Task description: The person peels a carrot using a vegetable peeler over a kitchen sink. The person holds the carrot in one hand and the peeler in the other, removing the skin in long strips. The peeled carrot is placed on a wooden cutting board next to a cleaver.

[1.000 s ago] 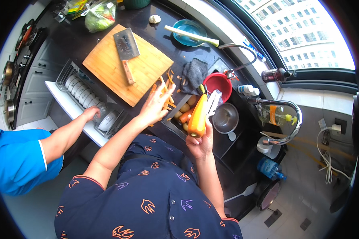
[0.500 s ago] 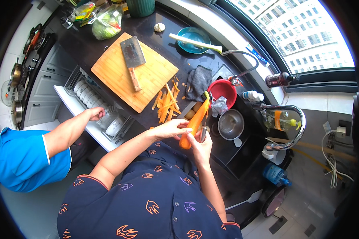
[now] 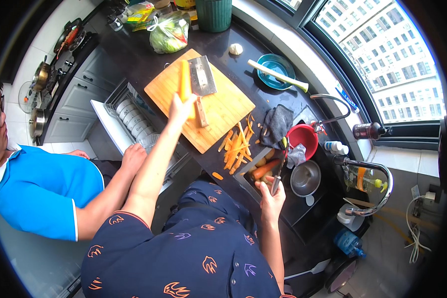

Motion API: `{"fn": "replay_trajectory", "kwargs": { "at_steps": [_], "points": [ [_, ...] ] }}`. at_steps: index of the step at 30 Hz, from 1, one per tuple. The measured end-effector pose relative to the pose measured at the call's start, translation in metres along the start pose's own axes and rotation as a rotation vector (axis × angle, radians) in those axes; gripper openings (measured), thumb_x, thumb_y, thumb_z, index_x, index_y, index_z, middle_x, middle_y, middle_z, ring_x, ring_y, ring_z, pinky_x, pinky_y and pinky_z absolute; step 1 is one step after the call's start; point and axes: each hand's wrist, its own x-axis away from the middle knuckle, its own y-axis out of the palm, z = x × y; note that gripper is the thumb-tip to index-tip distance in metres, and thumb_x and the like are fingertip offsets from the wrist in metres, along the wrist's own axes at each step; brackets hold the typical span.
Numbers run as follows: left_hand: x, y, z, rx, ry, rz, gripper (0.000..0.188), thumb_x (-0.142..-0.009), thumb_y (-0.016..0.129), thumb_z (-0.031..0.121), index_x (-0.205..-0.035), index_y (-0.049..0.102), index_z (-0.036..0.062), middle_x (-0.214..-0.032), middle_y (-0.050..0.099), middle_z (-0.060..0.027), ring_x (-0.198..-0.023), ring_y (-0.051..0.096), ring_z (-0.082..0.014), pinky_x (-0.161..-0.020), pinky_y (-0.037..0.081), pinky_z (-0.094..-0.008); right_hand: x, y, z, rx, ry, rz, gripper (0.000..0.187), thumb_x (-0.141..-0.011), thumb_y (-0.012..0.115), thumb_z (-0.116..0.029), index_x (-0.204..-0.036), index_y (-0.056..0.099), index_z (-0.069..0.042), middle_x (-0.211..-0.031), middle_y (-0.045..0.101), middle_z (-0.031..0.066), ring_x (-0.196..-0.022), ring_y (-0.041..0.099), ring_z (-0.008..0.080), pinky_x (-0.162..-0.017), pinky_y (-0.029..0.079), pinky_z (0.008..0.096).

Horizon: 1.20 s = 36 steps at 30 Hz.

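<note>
My left hand [image 3: 180,107] reaches out over the wooden cutting board [image 3: 156,92], closed round the lower end of a peeled carrot [image 3: 185,79]. The carrot points away from me beside a cleaver [image 3: 202,77], which lies flat on the board. At the sink's edge my right hand [image 3: 271,198] grips the handle of a small knife [image 3: 277,184], its blade pointing up and away. A small green carrot top [image 3: 285,142] shows at the blade's tip; whether it sticks there cannot be made out. Below the blade, an unpeeled carrot [image 3: 264,170] lies with several potatoes.
Carrot peelings [image 3: 237,149] lie beside the board. A grey cloth [image 3: 277,126], red bowl [image 3: 308,136] and metal bowl [image 3: 305,179] are around the sink. A teal plate [image 3: 274,64] bears a long pale stalk. At left, a person in blue [image 3: 39,188] sits by an open dish drawer [image 3: 107,124].
My left hand has carried the carrot from the sink side to over the board. The green top has come off the carrot. The other person's hand has drawn back from the drawer's bowls.
</note>
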Motion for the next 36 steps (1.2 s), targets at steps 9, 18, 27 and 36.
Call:
{"fn": "replay_trajectory", "kwargs": {
  "at_steps": [9,18,27,36],
  "points": [
    [-0.092,-0.018,-0.084,-0.726,-0.066,0.221,0.069,-0.087,0.070,0.049,-0.131,0.055,-0.0019,-0.132,0.052,-0.0267,-0.127,0.052,-0.0375,-0.106,0.044,-0.0460,0.008,0.002,0.006,-0.010,0.115,0.081,0.023,-0.094,0.067,-0.008,-0.115,0.058,-0.003,-0.081,0.072,0.0082,-0.042,0.041,0.0016,-0.038,0.029,0.0185],
    [-0.087,-0.038,-0.110,-0.398,0.027,0.224,0.067,-0.099,0.053,0.049,-0.137,0.054,-0.0065,-0.135,0.056,-0.0326,-0.130,0.050,-0.0445,-0.112,0.038,-0.0474,0.011,-0.022,0.011,-0.040,0.152,0.078,0.024,-0.096,0.065,-0.010,-0.117,0.058,-0.001,-0.076,0.070,0.0080,-0.041,0.040,0.0020,-0.037,0.030,0.0187],
    [-0.006,0.005,-0.039,-0.480,0.605,0.319,0.045,-0.097,0.064,0.017,-0.135,0.052,-0.0013,-0.129,0.054,-0.0240,-0.123,0.051,-0.0392,-0.106,0.042,-0.0477,0.016,-0.068,0.017,-0.057,0.220,0.116,0.023,-0.097,0.063,-0.014,-0.117,0.060,-0.005,-0.072,0.067,0.0042,-0.040,0.038,0.0016,-0.036,0.026,0.0198],
    [0.207,0.216,0.026,-0.307,0.797,-0.580,0.038,-0.088,0.068,0.012,-0.124,0.060,0.0052,-0.129,0.055,-0.0146,-0.122,0.053,-0.0296,-0.099,0.048,-0.0401,0.038,-0.142,0.039,-0.163,0.204,0.194,0.020,-0.097,0.062,-0.011,-0.116,0.061,-0.005,-0.071,0.067,0.0046,-0.040,0.038,0.0015,-0.037,0.026,0.0200]
  ]
}}
